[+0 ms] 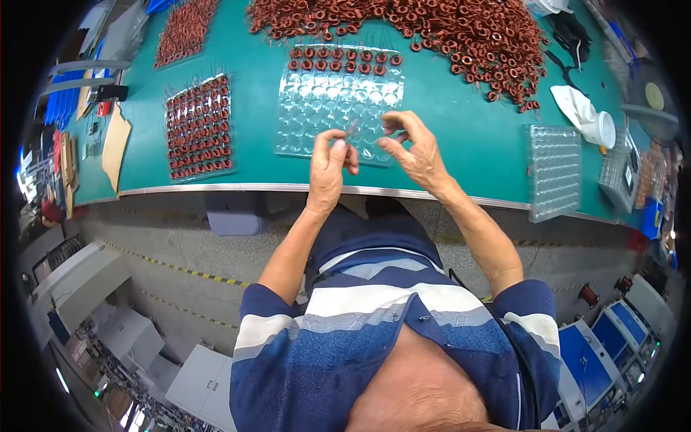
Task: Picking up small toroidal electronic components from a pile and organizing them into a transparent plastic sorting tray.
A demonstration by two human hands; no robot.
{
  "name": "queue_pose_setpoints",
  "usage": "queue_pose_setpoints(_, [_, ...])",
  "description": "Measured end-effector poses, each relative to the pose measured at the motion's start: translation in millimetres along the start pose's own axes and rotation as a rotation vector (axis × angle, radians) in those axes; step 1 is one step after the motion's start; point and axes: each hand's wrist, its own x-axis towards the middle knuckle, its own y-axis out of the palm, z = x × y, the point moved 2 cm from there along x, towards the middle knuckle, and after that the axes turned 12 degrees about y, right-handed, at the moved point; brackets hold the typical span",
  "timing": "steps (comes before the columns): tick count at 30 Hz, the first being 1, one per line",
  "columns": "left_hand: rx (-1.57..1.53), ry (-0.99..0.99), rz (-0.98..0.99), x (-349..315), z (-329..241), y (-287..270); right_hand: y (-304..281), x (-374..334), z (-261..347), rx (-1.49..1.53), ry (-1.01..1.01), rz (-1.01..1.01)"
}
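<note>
My left hand (330,167) is closed in a pinch at the near side of a clear plastic blister tray (313,115). Between its fingertips is a small reddish toroidal coil (352,128), its outline blurred. To its right, my right hand (417,151) hovers over the tray's near right corner, thumb and fingers apart, with nothing visible in them. Two rows of copper-red toroidal coils (336,59) with upright wire leads occupy the tray's far pockets. The pockets nearer me hold no coils, though my hands cover a few.
A large heap of loose coils (475,36) spreads along the back. Filled trays (198,129) lie at left, one farther back. At right are stacked clear trays (554,173) and a white cup (599,132). The table's front edge (288,188) runs before me.
</note>
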Motion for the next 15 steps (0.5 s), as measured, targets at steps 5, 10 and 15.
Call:
queue_pose_setpoints(5, [0.042, 0.027, 0.157, -0.7, 6.4, 47.0, -19.3, -15.3, 13.8, -0.101, 0.057, -0.131])
queue_pose_setpoints(10, [0.35, 0.127, 0.305, 6.4, -20.1, 48.1, -9.5, -19.4, 15.6, 0.376, 0.352, -0.017])
queue_pose_setpoints(15, [0.495, 0.181, 0.398, 12.8, -31.6, 48.5, -15.2, -20.5, 27.2, 0.495, 0.507, 0.003])
